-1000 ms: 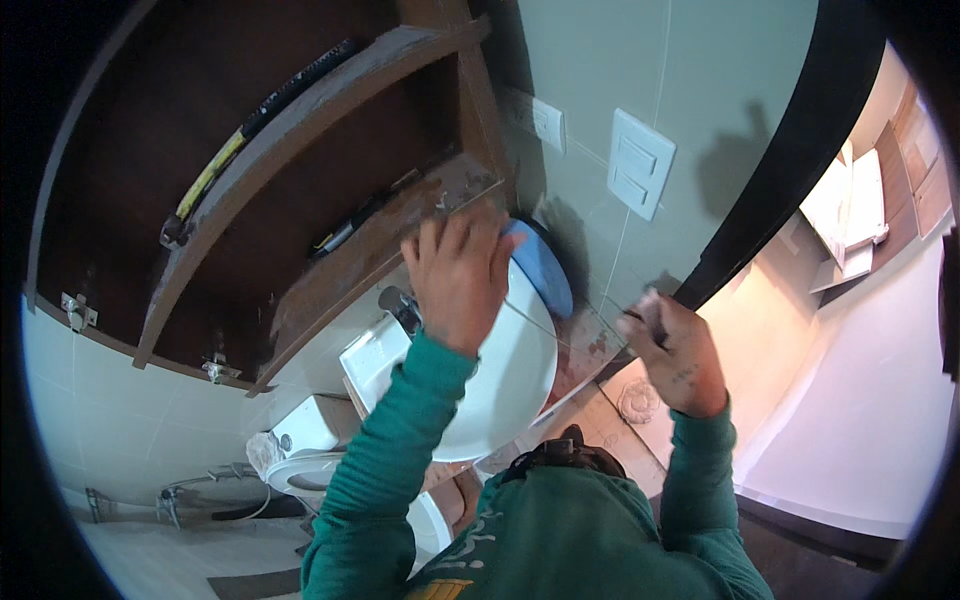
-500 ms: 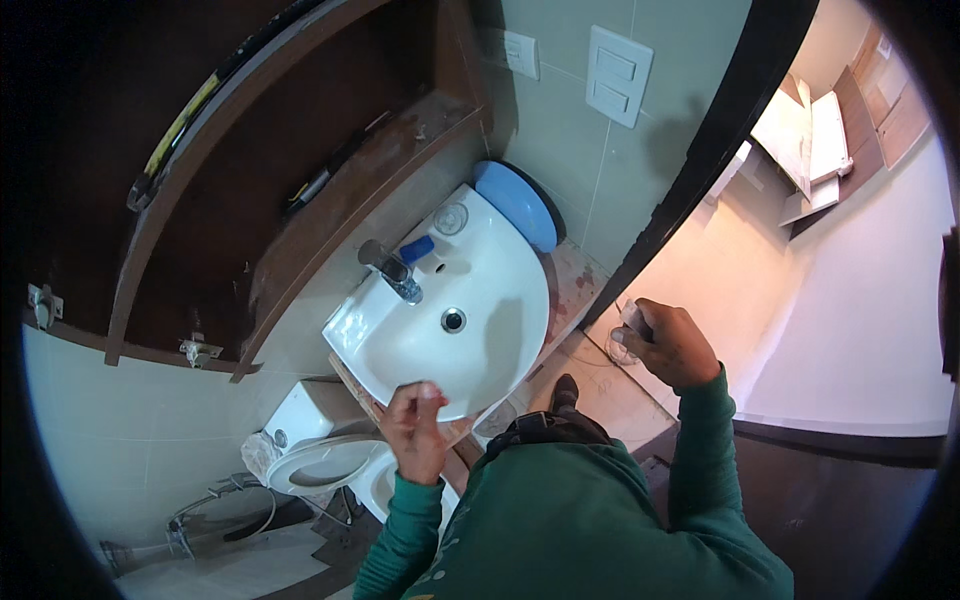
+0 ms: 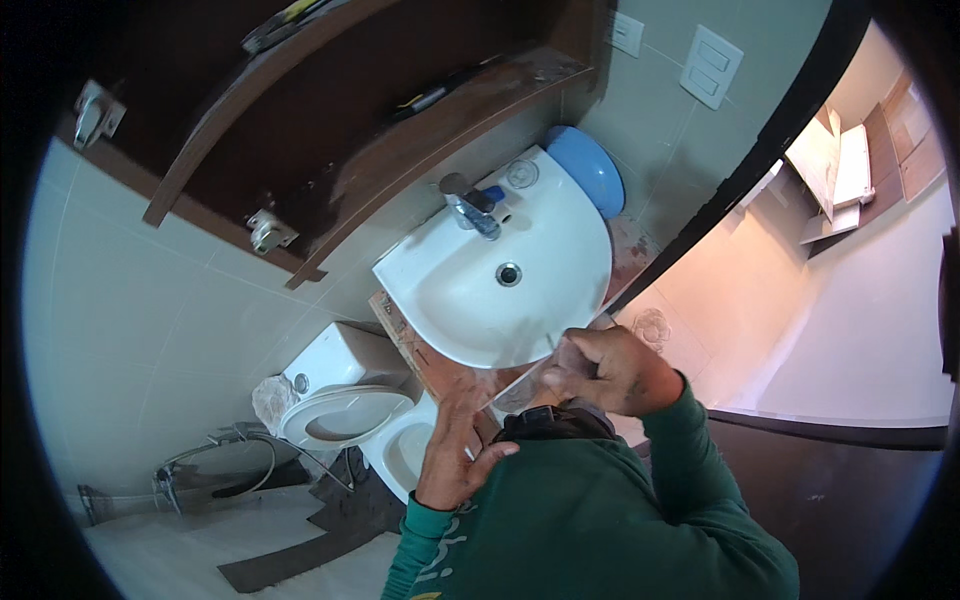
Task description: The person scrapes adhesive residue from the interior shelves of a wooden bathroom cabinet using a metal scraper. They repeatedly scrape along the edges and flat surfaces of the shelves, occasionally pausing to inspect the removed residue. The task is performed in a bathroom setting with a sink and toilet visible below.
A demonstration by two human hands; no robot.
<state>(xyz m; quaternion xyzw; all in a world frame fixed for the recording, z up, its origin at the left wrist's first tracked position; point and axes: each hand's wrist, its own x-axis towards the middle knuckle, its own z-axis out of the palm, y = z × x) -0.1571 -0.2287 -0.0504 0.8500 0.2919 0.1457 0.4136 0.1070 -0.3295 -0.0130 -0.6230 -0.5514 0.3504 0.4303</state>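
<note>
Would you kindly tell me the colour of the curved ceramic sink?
The sink is white; see the head view.

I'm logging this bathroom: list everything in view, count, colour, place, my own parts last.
Sink: 1, white, centre
Faucet: 1, chrome, on sink
Small item: 1, blue, by faucet
Basin: 1, blue, beside sink
Cabinet: 1, dark brown, upper left
Hinges: 2, metallic, cabinet's lower edge
Slim tools: 2, partly yellow, cabinet shelves
Wall plates: 2, white, upper right
Toilet: 1, white, lower left
Crumpled wrap: 1, whitish, beside toilet
Hose: at least 1, grey, lower left
Door frame: 1, dark, right
Panels: several, pale and brown, right
Shirt: 1, green, bottom centre
Left hand: 1, green-sleeved, right of toilet
Right hand: 1, green-sleeved, by sink's front edge; contents unclear
</note>
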